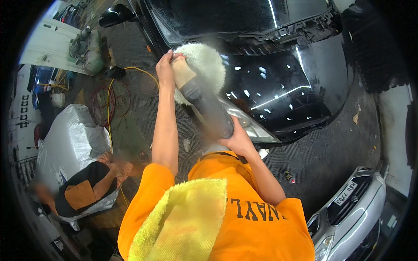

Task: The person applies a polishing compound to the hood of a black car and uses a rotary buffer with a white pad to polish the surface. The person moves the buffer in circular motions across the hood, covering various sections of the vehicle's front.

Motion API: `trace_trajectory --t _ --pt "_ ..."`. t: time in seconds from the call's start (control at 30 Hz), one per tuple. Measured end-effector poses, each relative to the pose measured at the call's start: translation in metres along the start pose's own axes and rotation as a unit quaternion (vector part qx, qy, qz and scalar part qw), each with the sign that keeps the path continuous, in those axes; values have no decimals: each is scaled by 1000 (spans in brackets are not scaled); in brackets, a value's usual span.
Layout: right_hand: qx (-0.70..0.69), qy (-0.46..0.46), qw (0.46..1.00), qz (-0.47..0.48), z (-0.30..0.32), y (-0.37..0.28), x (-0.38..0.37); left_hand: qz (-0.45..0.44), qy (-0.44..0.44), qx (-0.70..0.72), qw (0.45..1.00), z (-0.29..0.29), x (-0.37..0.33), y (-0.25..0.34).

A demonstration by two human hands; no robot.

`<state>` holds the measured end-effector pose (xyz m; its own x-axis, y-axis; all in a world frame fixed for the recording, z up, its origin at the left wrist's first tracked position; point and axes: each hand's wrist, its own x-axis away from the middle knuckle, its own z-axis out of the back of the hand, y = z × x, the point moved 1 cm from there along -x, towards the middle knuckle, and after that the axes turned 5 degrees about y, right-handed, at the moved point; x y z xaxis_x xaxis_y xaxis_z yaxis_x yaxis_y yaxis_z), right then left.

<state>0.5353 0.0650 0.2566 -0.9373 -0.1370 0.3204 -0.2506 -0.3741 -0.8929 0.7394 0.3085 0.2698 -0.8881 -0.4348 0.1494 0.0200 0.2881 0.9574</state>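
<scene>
I hold a car polisher [202, 102] with a round white wool pad [209, 65], partly smeared by motion. My left hand [165, 69] is closed at its tan front end, beside the pad. Round the dark rear of its body, my right hand [238, 138] is closed. The pad is at the side edge of a black car hood [278, 91], above the headlight [254, 126]; whether it touches the paint I cannot tell. Several white blobs of a paste [247, 93] dot the hood. A yellow towel [178, 222] hangs over my orange shirt.
A yellow cord [109, 108] and a coiled red hose [111, 98] lie on the floor to the left. Another person [82, 191] sits by a silver-covered object [72, 135]. A small bottle [288, 176] is on the floor, and a silver car [352, 213] stands at the lower right.
</scene>
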Motion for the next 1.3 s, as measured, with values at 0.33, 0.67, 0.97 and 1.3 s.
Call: trace_trajectory --t 0.33,0.67,0.97,1.3 --pt "-28 41 995 -85 85 152 121 17 -79 -39 996 -68 190 -83" --pt "-213 110 960 -143 118 204 192 -13 -277 -111 954 -205 272 -119" --pt "-267 141 946 -115 104 118 108 -141 -199 -204 948 -230 165 -73" --pt "-73 33 997 -20 86 66 51 -68 -46 -161 983 -108 74 -24"
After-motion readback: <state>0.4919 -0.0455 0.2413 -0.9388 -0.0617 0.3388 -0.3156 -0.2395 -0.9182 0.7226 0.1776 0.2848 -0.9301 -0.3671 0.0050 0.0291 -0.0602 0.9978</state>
